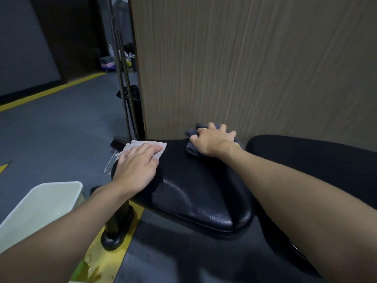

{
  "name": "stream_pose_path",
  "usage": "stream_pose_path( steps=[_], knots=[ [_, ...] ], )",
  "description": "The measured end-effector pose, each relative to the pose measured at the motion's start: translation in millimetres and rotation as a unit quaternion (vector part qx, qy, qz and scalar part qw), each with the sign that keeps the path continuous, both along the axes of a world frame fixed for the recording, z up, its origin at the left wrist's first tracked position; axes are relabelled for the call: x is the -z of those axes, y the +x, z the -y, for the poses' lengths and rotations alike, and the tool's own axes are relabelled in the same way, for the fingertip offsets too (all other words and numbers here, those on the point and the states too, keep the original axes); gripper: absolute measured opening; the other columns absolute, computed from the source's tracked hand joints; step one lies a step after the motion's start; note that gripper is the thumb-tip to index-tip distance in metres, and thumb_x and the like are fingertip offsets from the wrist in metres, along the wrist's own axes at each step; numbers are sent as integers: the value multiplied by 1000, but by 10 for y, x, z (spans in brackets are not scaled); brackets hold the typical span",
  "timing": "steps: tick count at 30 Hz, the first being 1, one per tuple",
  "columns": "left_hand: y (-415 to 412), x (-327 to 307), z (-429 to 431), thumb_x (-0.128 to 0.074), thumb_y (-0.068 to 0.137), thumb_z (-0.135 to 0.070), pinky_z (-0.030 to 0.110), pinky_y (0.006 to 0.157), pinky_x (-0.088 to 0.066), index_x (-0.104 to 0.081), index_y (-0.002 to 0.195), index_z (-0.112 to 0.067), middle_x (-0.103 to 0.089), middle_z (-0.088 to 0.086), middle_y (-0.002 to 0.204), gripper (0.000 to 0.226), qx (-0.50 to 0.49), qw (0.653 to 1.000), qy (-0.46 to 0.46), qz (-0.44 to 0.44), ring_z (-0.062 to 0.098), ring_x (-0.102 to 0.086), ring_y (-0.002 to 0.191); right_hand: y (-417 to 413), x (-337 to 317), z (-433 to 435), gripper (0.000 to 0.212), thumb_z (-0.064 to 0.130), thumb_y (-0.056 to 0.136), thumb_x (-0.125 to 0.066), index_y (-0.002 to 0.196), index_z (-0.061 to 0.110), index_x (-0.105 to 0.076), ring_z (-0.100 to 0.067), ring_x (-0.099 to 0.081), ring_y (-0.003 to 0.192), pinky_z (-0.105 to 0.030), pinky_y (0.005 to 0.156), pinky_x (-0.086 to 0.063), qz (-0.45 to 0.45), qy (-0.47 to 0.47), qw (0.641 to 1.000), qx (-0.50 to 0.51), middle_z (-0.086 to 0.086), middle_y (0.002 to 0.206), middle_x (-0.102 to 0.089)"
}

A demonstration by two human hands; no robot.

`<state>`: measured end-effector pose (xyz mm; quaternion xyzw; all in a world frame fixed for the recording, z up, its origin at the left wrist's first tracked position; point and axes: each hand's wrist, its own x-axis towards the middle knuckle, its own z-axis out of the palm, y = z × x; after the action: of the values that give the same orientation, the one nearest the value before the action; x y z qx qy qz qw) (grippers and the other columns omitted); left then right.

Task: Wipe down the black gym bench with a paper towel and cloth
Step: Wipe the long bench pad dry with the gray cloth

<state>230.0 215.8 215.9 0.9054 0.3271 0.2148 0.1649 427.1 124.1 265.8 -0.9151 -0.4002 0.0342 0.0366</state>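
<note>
At the far end of the black seat pad (200, 190), your left grip (136, 166) presses the paper towel (140, 144) flat-fingered and your right grip (212, 140) splays over the grey cloth (191, 150). You look mid-wipe; next, drag both nearer.

Black padded gym bench (193, 193) set on a grey floor (61, 129), carried on a black post (119, 219), white paper towel (140, 144) laid flat at its far left edge, grey cloth (190, 149) bunched at its far right

white tub (51, 183) on grey floor (61, 129) at left — wood-grain panel (244, 68) behind, black bin (133, 94) beside it.
</note>
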Motion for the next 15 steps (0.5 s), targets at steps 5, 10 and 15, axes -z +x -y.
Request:
stream_pose_path(
  steps=[5, 10, 15],
  knots=[
    [4, -18, 26, -33, 99, -23, 33, 111, -14, -49, 137, -35, -47, -20, 140, 42, 2, 1000, 10, -13, 6, -31, 134, -10, 54, 432, 37, 41, 96, -36, 124, 24, -54, -36, -38, 117, -52, 87, -31, 45, 51, 996, 61, -4, 132, -42],
    [11, -140, 74, -34, 96, -24, 41, 113, -17, -47, 138, -32, -43, -13, 147, 44, 2, 998, 5, -70, 13, -30, 138, -327, 85, 909, 34, 30, 96, -43, 127, 19, -52, -36, -43, 116, -52, 89, -37, 115, 112, 987, -31, -4, 134, -45],
    [191, -315, 456, -34, 98, -36, 54, 117, 6, -29, 150, -26, -16, -7, 162, 53, 41, 986, 87, -136, 14, -5, 150, -441, -47, 1432, 32, 28, 95, -46, 124, 18, -56, -36, -42, 119, -48, 83, -37, 196, 176, 965, -18, -2, 138, -47]
  ],
)
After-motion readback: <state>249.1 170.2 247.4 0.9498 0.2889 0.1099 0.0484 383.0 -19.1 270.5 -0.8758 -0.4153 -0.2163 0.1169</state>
